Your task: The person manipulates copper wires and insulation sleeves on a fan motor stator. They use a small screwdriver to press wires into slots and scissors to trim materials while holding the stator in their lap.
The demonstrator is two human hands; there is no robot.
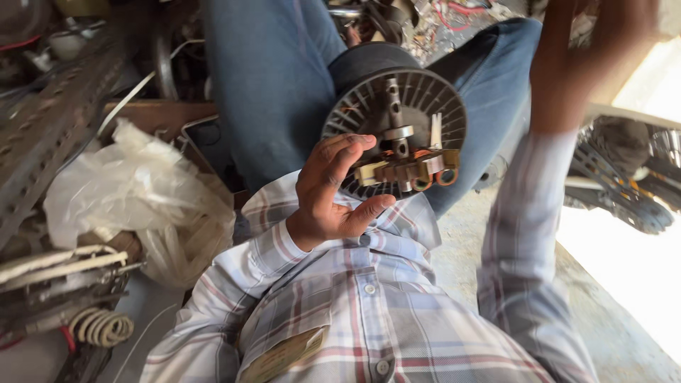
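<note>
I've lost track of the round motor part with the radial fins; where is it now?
In the head view, the finned motor part sits centre, resting on the person's jeans-clad lap, with the left hand at its lower edge and the blurred right hand raised beside it.

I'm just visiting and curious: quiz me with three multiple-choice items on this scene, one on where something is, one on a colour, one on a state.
1. Where does the round dark finned motor part sit?
A. between the knees in blue jeans
B. on a shelf
C. inside the plastic bag

2. What colour is the crumpled plastic bag?
A. black
B. whitish clear
C. red

3. How is the left hand?
A. clenched in a fist
B. inside a pocket
C. open, fingers curved beside the motor part

Answers: 1 A, blue denim legs flank it on both sides. 2 B, it looks pale and translucent. 3 C, palm and spread fingers show; the right hand is raised and blurred.
</note>
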